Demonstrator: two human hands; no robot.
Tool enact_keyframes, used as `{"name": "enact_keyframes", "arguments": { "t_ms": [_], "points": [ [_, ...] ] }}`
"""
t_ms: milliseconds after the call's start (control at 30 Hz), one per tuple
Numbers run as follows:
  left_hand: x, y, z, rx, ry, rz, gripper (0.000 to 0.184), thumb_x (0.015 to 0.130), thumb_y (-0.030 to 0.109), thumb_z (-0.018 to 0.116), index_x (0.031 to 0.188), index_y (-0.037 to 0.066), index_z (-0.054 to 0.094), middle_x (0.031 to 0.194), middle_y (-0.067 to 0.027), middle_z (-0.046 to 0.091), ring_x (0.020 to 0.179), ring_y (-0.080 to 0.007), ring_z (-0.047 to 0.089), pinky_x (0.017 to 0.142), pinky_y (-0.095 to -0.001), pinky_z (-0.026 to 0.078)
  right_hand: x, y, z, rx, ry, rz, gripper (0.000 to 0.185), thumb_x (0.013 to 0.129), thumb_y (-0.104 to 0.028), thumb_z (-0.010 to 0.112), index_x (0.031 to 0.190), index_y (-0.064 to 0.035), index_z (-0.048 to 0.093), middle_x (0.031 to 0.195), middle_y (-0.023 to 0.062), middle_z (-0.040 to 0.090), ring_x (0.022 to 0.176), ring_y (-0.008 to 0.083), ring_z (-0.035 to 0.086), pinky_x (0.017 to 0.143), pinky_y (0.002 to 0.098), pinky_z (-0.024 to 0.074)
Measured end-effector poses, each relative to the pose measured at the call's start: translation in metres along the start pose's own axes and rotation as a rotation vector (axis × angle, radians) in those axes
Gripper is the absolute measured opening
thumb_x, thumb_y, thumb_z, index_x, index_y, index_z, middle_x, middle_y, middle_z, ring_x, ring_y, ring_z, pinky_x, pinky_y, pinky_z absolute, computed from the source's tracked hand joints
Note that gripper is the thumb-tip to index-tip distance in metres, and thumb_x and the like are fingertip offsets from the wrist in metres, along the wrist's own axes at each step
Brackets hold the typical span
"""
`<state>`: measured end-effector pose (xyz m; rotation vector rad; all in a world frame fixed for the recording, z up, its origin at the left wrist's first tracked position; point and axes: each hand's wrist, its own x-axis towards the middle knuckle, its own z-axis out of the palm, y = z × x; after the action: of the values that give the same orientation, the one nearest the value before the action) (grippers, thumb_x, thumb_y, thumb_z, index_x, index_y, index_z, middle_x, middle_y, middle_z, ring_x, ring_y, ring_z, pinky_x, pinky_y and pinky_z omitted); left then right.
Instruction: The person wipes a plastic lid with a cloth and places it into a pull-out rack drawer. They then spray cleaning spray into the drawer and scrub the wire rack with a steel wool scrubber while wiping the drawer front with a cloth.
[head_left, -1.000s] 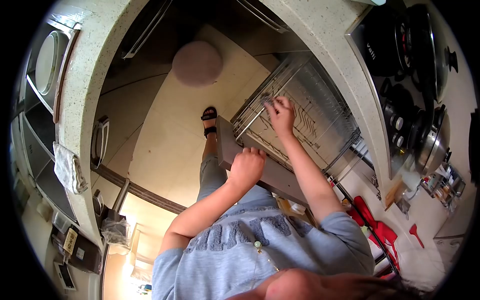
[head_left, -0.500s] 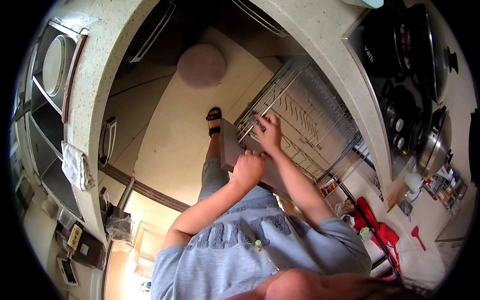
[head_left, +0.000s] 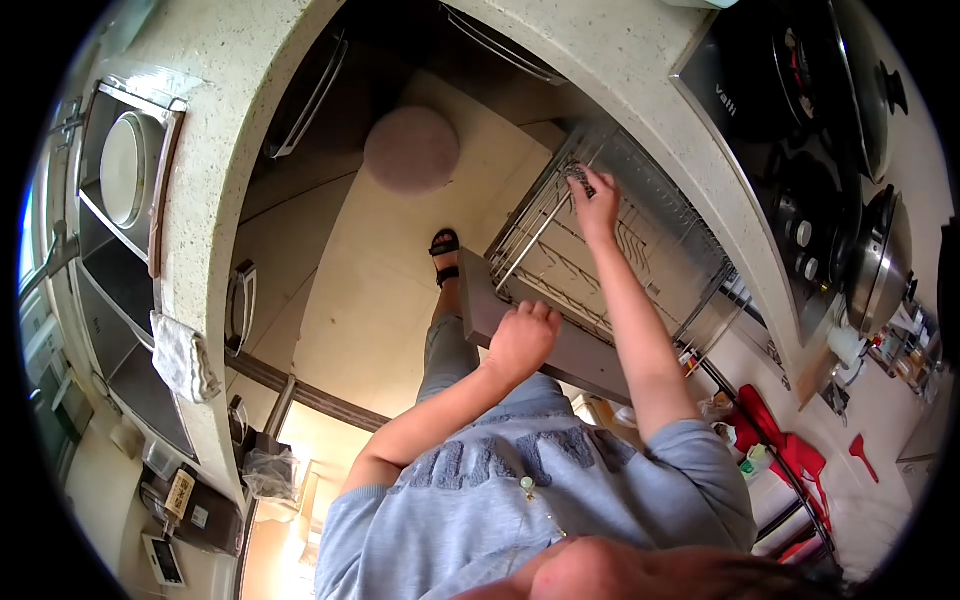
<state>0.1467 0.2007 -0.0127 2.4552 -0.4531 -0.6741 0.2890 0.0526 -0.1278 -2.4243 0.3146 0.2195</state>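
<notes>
A pull-out wire rack drawer [head_left: 560, 262] stands open beneath the counter. My left hand [head_left: 524, 335] is closed over the top edge of its grey-brown front panel [head_left: 590, 362]. Farther from me, my right hand [head_left: 598, 203] pinches a grey, curly steel wool scrubber [head_left: 579, 181]. The scrubber sits at the far end of the drawer's side rail [head_left: 535, 238] and seems to touch it. My right forearm passes over the rack and hides part of its wires.
A pale stone counter [head_left: 225, 180] curves around the floor space. A stove [head_left: 780, 210] with pans is at right, a sink [head_left: 120, 270] and folded cloth [head_left: 185, 357] at left. A round pinkish mat [head_left: 412, 150] lies on the floor beyond my sandalled foot [head_left: 445, 256].
My right hand has moved away from me with the scrubber, from the rail near the front panel to its far end. My left hand stays on the panel. The view has shifted slightly.
</notes>
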Motion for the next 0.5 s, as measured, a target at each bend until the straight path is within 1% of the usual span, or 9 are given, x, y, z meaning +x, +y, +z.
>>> {"name": "enact_keyframes", "arguments": {
  "t_ms": [67, 133, 200, 267, 333, 367, 400, 467, 500],
  "points": [
    [-0.004, 0.003, -0.026, -0.299, 0.315, 0.105, 0.018, 0.072, 0.021, 0.06, 0.069, 0.005, 0.053, 0.073, -0.0076, 0.052, 0.066, -0.0231, 0.052, 0.058, -0.0327, 0.046, -0.004, -0.006, -0.01, -0.123, 0.024, -0.185, 0.026, 0.076, -0.019, 0.062, 0.102, -0.0135, 0.062, 0.09, 0.0086, 0.051, 0.086, 0.0255, 0.046, 0.077, 0.0355, 0.0386],
    [-0.017, -0.013, -0.05, -0.446, 0.467, -0.035, 0.026, 0.072, 0.024, 0.066, 0.062, 0.003, 0.054, 0.076, -0.0099, 0.055, 0.07, -0.0268, 0.054, 0.059, -0.0354, 0.045, -0.04, -0.024, -0.021, -0.091, 0.007, -0.186, 0.024, 0.075, -0.018, 0.064, 0.099, -0.012, 0.063, 0.09, 0.0076, 0.051, 0.085, 0.0252, 0.046, 0.077, 0.0355, 0.0388],
    [-0.028, -0.056, -0.035, -0.712, 0.505, -0.388, 0.033, 0.077, 0.025, 0.062, 0.056, 0.001, 0.051, 0.065, -0.0149, 0.053, 0.062, -0.0281, 0.054, 0.052, -0.0375, 0.043, -0.075, -0.029, -0.021, -0.051, -0.057, -0.209, 0.023, 0.074, -0.017, 0.065, 0.097, -0.0111, 0.063, 0.089, 0.0068, 0.051, 0.084, 0.0253, 0.046, 0.076, 0.035, 0.0396],
    [-0.032, -0.111, -0.035, -0.481, 0.56, -0.694, 0.032, 0.081, 0.026, 0.057, 0.059, 0.002, 0.058, 0.057, -0.0155, 0.054, 0.052, -0.0315, 0.053, 0.049, -0.039, 0.041, -0.099, -0.027, -0.014, -0.035, -0.114, -0.285, 0.025, 0.073, -0.015, 0.066, 0.097, -0.0108, 0.063, 0.089, 0.0063, 0.051, 0.084, 0.0247, 0.046, 0.075, 0.0336, 0.0409],
    [-0.035, -0.187, 0.001, -0.397, 0.277, -0.826, 0.036, 0.081, 0.033, 0.053, 0.061, 0.004, 0.058, 0.059, -0.0137, 0.056, 0.058, -0.0317, 0.056, 0.052, -0.0397, 0.043, -0.106, -0.023, -0.004, -0.045, -0.164, -0.256, 0.025, 0.074, -0.016, 0.065, 0.099, -0.011, 0.062, 0.09, 0.0066, 0.051, 0.086, 0.0244, 0.047, 0.076, 0.0331, 0.041],
    [-0.033, -0.222, 0.02, -0.128, 0.111, -0.744, 0.029, 0.081, 0.031, 0.052, 0.07, 0.005, 0.059, 0.068, -0.0123, 0.059, 0.067, -0.0296, 0.059, 0.056, -0.0377, 0.046, -0.105, -0.018, 0.002, -0.014, -0.186, -0.226, 0.026, 0.074, -0.016, 0.065, 0.099, -0.011, 0.062, 0.09, 0.0067, 0.051, 0.086, 0.0243, 0.047, 0.076, 0.0327, 0.041],
    [-0.027, -0.25, 0.041, -0.12, 0.118, -0.737, 0.029, 0.081, 0.031, 0.052, 0.07, 0.005, 0.059, 0.068, -0.0123, 0.059, 0.067, -0.0296, 0.059, 0.056, -0.0377, 0.046, -0.103, -0.012, 0.007, 0.013, -0.207, -0.193, 0.026, 0.074, -0.016, 0.065, 0.099, -0.0109, 0.062, 0.09, 0.0067, 0.051, 0.087, 0.0242, 0.048, 0.076, 0.0323, 0.0409],
    [-0.006, -0.3, 0.068, 0.137, 0.058, -0.684, 0.021, 0.08, 0.028, 0.054, 0.083, 0.008, 0.058, 0.085, -0.0086, 0.06, 0.079, -0.0248, 0.059, 0.065, -0.0361, 0.048, -0.096, -0.011, 0.012, -0.026, -0.226, -0.212, 0.025, 0.075, -0.015, 0.064, 0.099, -0.0103, 0.062, 0.09, 0.0072, 0.051, 0.086, 0.024, 0.048, 0.076, 0.0314, 0.0407],
    [0.018, -0.317, 0.066, 0.109, -0.199, -0.773, 0.027, 0.08, 0.022, 0.054, 0.104, 0.01, 0.051, 0.107, -0.0089, 0.053, 0.089, -0.0265, 0.057, 0.072, -0.037, 0.049, -0.094, -0.013, 0.011, -0.035, -0.243, -0.206, 0.026, 0.073, -0.014, 0.065, 0.099, -0.0102, 0.062, 0.089, 0.0073, 0.052, 0.086, 0.0239, 0.048, 0.075, 0.0311, 0.041]
  ]
}}
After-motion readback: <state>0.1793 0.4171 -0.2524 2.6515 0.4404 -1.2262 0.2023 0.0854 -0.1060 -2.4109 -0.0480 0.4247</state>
